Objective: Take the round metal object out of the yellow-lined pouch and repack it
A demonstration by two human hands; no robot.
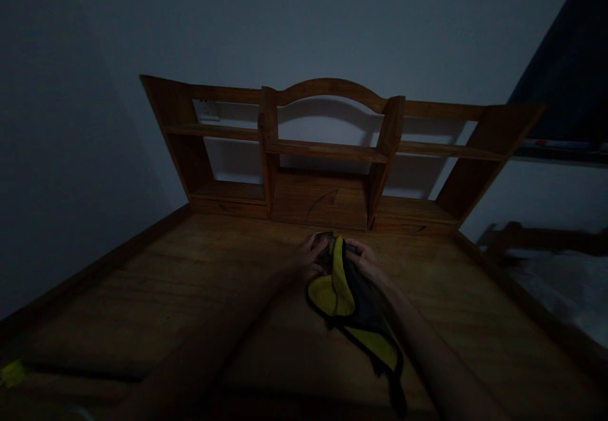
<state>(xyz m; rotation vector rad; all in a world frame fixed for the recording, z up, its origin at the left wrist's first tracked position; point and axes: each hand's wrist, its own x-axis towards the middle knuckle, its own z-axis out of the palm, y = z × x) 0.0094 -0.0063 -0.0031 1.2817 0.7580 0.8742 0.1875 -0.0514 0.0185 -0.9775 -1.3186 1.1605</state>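
- Yellow-and-dark-grey cloth with black edging: over the brown wooden desktop, 6 o'clock from the brown wooden shelf unit; loose tail runs to 5 o'clock.
- Left hand, cloth's 11 o'clock: fingers curled round a small dark brown object, too dim to identify.
- Right hand, cloth's 12–1 o'clock: pinching its upper dark side; can't tell how hard.
- Handling, my read: light, limp, grippy, hard to damage. Best hold: black edging, probably stiffest.
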